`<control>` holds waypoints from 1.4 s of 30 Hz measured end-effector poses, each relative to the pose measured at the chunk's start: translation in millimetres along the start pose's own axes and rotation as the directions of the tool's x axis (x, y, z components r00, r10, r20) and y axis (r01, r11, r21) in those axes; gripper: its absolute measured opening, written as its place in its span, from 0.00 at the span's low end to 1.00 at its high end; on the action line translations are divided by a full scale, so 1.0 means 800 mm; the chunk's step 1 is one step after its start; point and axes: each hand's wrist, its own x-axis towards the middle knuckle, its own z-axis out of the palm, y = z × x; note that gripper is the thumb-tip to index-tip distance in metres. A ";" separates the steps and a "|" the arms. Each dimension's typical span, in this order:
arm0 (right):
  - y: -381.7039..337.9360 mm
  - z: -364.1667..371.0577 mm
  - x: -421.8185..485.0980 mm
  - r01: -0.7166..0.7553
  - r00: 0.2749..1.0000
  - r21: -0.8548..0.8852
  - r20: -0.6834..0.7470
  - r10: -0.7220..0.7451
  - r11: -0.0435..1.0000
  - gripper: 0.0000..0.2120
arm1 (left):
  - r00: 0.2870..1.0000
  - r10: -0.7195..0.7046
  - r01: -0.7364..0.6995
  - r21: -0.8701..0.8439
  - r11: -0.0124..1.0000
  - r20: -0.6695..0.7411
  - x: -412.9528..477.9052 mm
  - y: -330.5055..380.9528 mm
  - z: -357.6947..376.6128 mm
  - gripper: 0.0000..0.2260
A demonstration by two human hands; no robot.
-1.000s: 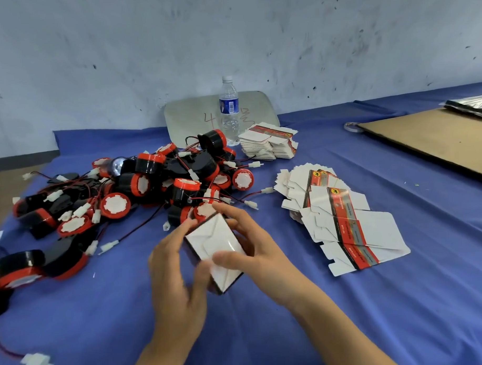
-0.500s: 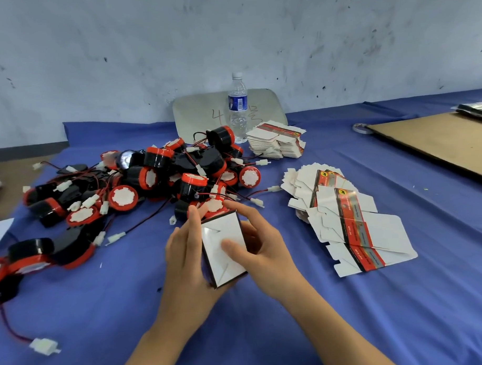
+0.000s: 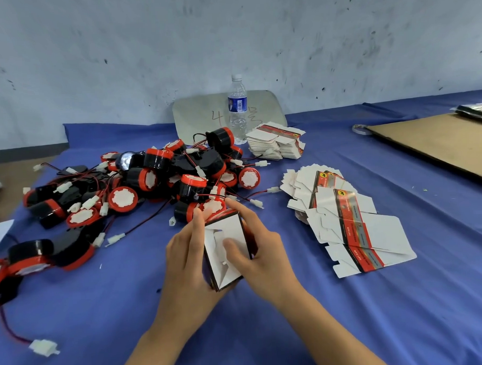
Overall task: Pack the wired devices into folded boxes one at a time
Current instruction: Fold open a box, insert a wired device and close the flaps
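Left hand: the left hand (image 3: 186, 262) wraps the left side of the folded box (image 3: 226, 251), fingers close together and pointing up along its edge, palm under the lower corner.
Right hand: the right hand (image 3: 260, 254) clamps the box from the right; its thumb (image 3: 235, 249) presses on the white end flaps while the other fingers curl over the top and far side.
Folded box: held just above the tabletop (image 3: 402, 299), tilted, its white flapped end turned toward the camera, dark sides with a red edge at the top.
Box contents: hidden; whether a device is inside cannot be told.
Wired devices: a heap of black-and-red wired devices (image 3: 141, 185) lies on the blue tabletop just beyond the hands and spreads to the left, red wires and white plugs tangled through it.
Flat boxes: a fanned spread of flat boxes (image 3: 347, 219) lies to the right of the hands; a neater stack (image 3: 276, 144) sits farther back.
Water bottle: a water bottle (image 3: 238, 108) stands upright behind the heap, near the wall.
Cardboard sheet: a cardboard sheet (image 3: 438, 142) lies at the far right.
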 end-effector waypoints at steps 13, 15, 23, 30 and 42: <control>-0.001 -0.017 0.008 -0.109 0.981 0.152 0.174 0.082 0.982 0.30 | 1.000 -0.023 0.023 -0.050 0.998 -0.002 0.002 -0.002 -0.001 0.47; -0.002 -0.024 0.011 -0.165 0.966 0.253 0.238 0.104 0.953 0.30 | 0.999 -0.048 0.049 -0.101 0.994 0.018 0.003 -0.001 -0.003 0.48; 0.000 -0.029 0.014 -0.367 0.912 0.615 0.384 0.141 0.698 0.32 | 0.991 -0.111 0.127 -0.249 0.960 0.077 0.004 0.001 -0.007 0.52; 0.002 -0.020 0.011 -0.301 0.945 0.483 0.268 0.189 0.822 0.29 | 0.999 -0.013 0.016 -0.065 0.998 0.042 0.003 0.001 -0.006 0.50; -0.002 -0.020 0.010 -0.221 0.963 0.409 0.236 0.132 0.885 0.27 | 0.993 0.120 -0.119 0.078 0.990 -0.008 0.001 0.002 0.002 0.45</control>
